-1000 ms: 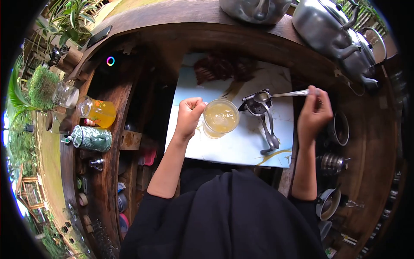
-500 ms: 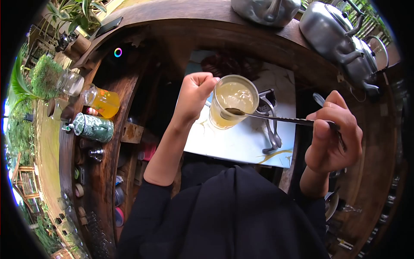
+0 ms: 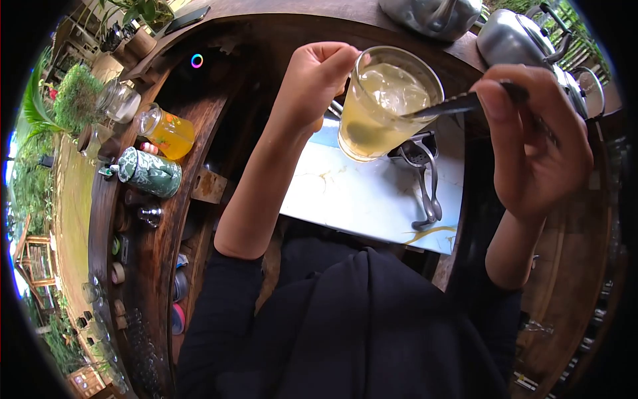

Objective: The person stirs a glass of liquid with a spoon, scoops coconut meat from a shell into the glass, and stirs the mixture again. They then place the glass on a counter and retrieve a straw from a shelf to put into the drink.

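Note:
A clear glass mug [image 3: 385,100] of pale yellow drink with ice is held up and tilted above the marble-patterned board. My left hand [image 3: 318,83] is closed round its handle, on the mug's left side. On the right, my right hand [image 3: 535,139] pinches the dark twisted handle of a long spoon [image 3: 458,105], whose lower end is inside the drink. A metal hand juicer [image 3: 425,179] lies on the white board [image 3: 339,193] below the mug.
Metal kettles [image 3: 518,41] stand on the wooden counter [image 3: 299,9] at the top right. Along the left shelf are a jar of orange drink [image 3: 167,133], a green speckled pot [image 3: 149,173] and clear jars [image 3: 119,101]. A phone [image 3: 188,18] rests near the plants.
My left hand and the mug have moved up and to the right in view, and the mug looks larger. My right hand has risen too, with the spoon still in the drink.

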### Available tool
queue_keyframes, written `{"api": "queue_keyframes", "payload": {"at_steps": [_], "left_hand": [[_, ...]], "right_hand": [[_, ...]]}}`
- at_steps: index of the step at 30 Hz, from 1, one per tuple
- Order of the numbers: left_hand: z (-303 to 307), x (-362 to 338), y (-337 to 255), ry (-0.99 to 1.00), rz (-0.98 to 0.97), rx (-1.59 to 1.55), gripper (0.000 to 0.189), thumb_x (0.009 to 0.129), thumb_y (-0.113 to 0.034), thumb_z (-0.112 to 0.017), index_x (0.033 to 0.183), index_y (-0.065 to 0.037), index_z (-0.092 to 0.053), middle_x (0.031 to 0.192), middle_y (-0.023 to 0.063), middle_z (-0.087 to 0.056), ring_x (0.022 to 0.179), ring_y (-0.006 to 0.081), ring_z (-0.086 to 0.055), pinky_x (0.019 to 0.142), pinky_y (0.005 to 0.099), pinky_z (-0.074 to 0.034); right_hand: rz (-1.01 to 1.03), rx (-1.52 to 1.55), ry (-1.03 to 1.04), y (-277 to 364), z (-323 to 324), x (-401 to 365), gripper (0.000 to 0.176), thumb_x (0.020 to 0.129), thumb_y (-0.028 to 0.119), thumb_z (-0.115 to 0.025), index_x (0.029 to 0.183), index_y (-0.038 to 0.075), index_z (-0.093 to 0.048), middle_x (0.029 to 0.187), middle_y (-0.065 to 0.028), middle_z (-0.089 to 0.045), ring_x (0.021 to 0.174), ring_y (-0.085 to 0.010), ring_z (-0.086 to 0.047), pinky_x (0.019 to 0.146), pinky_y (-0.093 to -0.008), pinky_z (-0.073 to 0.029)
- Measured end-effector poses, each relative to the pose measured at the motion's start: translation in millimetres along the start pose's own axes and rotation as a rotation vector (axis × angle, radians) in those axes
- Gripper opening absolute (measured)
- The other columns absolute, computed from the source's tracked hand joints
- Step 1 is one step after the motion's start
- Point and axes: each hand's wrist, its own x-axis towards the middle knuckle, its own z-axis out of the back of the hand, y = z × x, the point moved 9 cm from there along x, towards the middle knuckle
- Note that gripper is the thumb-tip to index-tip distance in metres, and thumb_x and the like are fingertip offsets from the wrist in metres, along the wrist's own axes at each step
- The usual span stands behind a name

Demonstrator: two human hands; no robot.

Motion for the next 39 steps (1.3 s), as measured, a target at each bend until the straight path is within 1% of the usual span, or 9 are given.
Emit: {"api": "queue_keyframes", "payload": {"at_steps": [2, 7, 9, 16, 24, 28, 30, 33, 39], "left_hand": [[-4.3, 0.5, -7.8, 0.031, -0.026, -0.018, 0.025, 0.080, -0.022, -0.065, 0.060, -0.011, -0.055, 0.052, -0.0085, -0.045, 0.043, -0.0015, -0.032, 0.041, 0.0168, -0.020], [-5.0, 1.3, -17.4, 0.044, -0.063, 0.015, 0.023, 0.080, -0.022, -0.065, 0.062, -0.010, -0.057, 0.053, -0.0082, -0.046, 0.044, -0.0018, -0.033, 0.041, 0.0166, -0.020], [-3.7, 2.1, -19.2, 0.032, -0.082, 0.020, 0.020, 0.081, -0.021, -0.064, 0.065, -0.009, -0.059, 0.055, -0.0071, -0.049, 0.046, -0.0016, -0.037, 0.042, 0.0156, -0.025], [0.9, 1.7, -20.4, 0.024, -0.111, -0.002, 0.019, 0.082, -0.019, -0.063, 0.068, -0.008, -0.059, 0.058, -0.0056, -0.051, 0.048, -0.0008, -0.043, 0.045, 0.0150, -0.031], [-2.3, -2.8, -25.0, 0.041, -0.114, 0.059, 0.026, 0.080, -0.022, -0.065, 0.058, -0.011, -0.055, 0.051, -0.0085, -0.042, 0.044, -0.0009, -0.030, 0.042, 0.0185, -0.018], [-0.2, -1.7, -21.1, 0.007, -0.096, 0.035, 0.026, 0.079, -0.022, -0.066, 0.058, -0.011, -0.055, 0.051, -0.0082, -0.043, 0.044, -0.0008, -0.031, 0.042, 0.0184, -0.019], [-0.3, -2.4, -21.7, -0.004, -0.105, 0.044, 0.025, 0.079, -0.022, -0.065, 0.059, -0.011, -0.056, 0.052, -0.0078, -0.044, 0.044, -0.0008, -0.032, 0.042, 0.0180, -0.021], [1.1, -1.1, -19.5, -0.009, -0.104, 0.044, 0.024, 0.080, -0.022, -0.065, 0.061, -0.010, -0.057, 0.053, -0.0074, -0.045, 0.045, -0.0007, -0.033, 0.043, 0.0180, -0.021], [0.8, 0.7, -18.8, -0.022, -0.094, 0.044, 0.024, 0.081, -0.024, -0.065, 0.063, -0.009, -0.060, 0.053, -0.0072, -0.045, 0.046, -0.0004, -0.032, 0.043, 0.0185, -0.020]], "right_hand": [[-0.098, 0.038, -0.017, -8.8, -2.3, 0.5, 0.007, 0.080, 0.002, -0.063, 0.083, -0.004, -0.061, 0.067, 0.0003, -0.056, 0.050, 0.0005, -0.033, 0.045, -0.0152, -0.019], [-0.098, 0.092, -0.039, -6.9, -5.9, 5.6, 0.007, 0.082, 0.000, -0.061, 0.088, -0.004, -0.061, 0.073, 0.0011, -0.056, 0.055, 0.0013, -0.035, 0.046, -0.0147, -0.021], [-0.093, 0.081, 0.038, -5.6, -9.7, 6.9, 0.008, 0.082, -0.001, -0.060, 0.090, -0.004, -0.061, 0.076, 0.0007, -0.057, 0.056, 0.0012, -0.036, 0.047, -0.0144, -0.022], [-0.090, 0.126, 0.069, -7.3, -17.6, 7.0, 0.009, 0.081, 0.000, -0.062, 0.090, -0.003, -0.062, 0.076, 0.0010, -0.057, 0.056, 0.0008, -0.037, 0.047, -0.0148, -0.022], [-0.140, 0.131, 0.100, -15.8, -25.0, 4.4, 0.008, 0.082, 0.002, -0.062, 0.089, -0.002, -0.062, 0.077, 0.0016, -0.057, 0.060, 0.0001, -0.039, 0.049, -0.0146, -0.025], [-0.164, 0.173, 0.099, -24.4, -25.9, 2.2, 0.008, 0.084, 0.004, -0.061, 0.089, -0.002, -0.062, 0.078, 0.0023, -0.058, 0.063, 0.0005, -0.040, 0.050, -0.0140, -0.026], [-0.282, 0.212, 0.074, -35.5, -25.1, -2.7, 0.010, 0.084, 0.006, -0.061, 0.090, -0.001, -0.063, 0.079, 0.0030, -0.058, 0.063, 0.0007, -0.040, 0.051, -0.0139, -0.027], [-0.330, 0.229, 0.054, -45.0, -24.3, -7.8, 0.010, 0.084, 0.008, -0.062, 0.090, -0.001, -0.063, 0.079, 0.0033, -0.058, 0.063, 0.0007, -0.040, 0.052, -0.0141, -0.027], [-0.322, 0.254, 0.009, -59.0, -21.9, -10.3, 0.012, 0.085, 0.010, -0.061, 0.089, -0.001, -0.064, 0.079, 0.0034, -0.057, 0.064, 0.0005, -0.040, 0.053, -0.0143, -0.027]]}}
